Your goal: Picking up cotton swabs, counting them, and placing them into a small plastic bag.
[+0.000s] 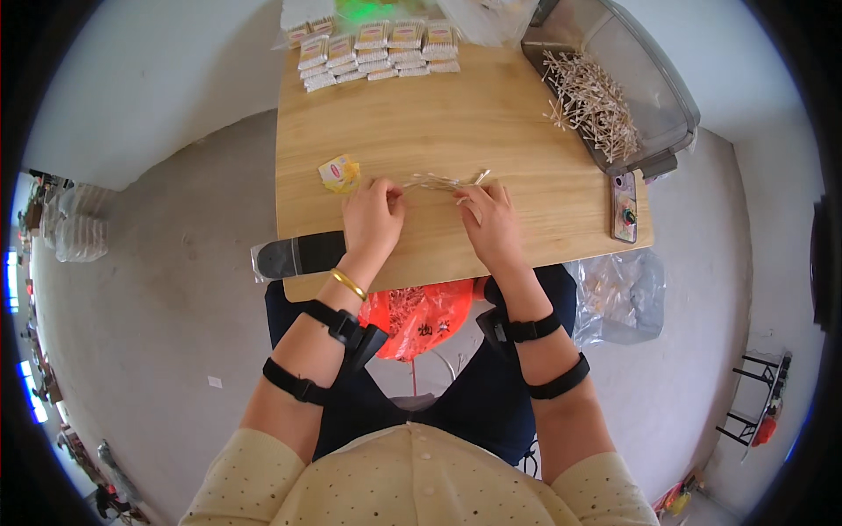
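Note:
A small loose row of cotton swabs (pixel 430 181) lies on the wooden table between my two hands. My left hand (pixel 375 215) is closed at the left end of the row, its fingers curled down; what they hold, if anything, is hidden. On the other side, my right hand (pixel 493 223) pinches a few swabs, whose white tips show at its fingertips. Just beyond my left hand lies a yellow and white paper label (pixel 339 174). A dark flat strip in clear film (pixel 298 255) sits beside my left wrist, at the table's left edge.
Stacked packs of swabs (pixel 373 51) stand at the far left of the table (pixel 421 114). A grey clear bin (pixel 658 79) on its side spills loose swabs (pixel 596 105) at the far right. A phone (pixel 624 208) lies near the right edge. A red bag (pixel 421 320) hangs below the front edge.

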`<move>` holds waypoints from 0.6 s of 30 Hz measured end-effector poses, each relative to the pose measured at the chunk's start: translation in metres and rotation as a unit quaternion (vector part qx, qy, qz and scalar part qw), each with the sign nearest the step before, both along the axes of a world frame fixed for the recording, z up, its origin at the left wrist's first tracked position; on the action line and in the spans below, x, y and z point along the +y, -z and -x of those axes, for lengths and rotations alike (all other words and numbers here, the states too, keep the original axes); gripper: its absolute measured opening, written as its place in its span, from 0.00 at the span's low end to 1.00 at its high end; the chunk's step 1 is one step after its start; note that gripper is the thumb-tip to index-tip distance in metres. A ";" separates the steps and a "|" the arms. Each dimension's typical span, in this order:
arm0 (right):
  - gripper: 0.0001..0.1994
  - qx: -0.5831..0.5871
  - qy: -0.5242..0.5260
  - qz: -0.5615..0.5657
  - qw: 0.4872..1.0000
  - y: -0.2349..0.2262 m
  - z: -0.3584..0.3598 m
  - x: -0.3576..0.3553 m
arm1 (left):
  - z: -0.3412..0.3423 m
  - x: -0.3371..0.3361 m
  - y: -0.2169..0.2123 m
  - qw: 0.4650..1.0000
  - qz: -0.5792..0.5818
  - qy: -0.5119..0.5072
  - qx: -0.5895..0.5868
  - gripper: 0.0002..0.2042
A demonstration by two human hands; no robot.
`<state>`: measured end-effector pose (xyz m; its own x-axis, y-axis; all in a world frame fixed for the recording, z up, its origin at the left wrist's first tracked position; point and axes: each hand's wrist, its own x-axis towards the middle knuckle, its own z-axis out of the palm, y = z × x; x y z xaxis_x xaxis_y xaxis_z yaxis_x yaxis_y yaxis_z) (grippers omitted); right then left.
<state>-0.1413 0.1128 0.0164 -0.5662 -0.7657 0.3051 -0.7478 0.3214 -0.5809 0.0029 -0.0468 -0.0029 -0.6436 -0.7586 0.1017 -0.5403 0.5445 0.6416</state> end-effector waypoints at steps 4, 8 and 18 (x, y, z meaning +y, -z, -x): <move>0.09 0.008 -0.004 0.026 1.000 0.007 0.002 -0.021 | -0.022 -0.003 -0.005 0.999 -0.007 -0.041 0.002 0.05; 0.06 0.024 -0.002 0.018 1.000 0.018 0.011 -0.036 | -0.044 0.001 -0.010 0.999 -0.002 -0.041 0.012 0.05; 0.06 0.014 -0.018 0.002 1.000 0.009 0.010 -0.045 | -0.032 0.033 -0.014 0.993 0.059 0.103 -0.007 0.08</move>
<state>-0.1511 0.0682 0.0069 -0.5291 -0.7840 0.3246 -0.7752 0.2911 -0.5606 0.0350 -0.0139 0.0112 -0.7859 -0.5940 0.1718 -0.4178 0.7149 0.5606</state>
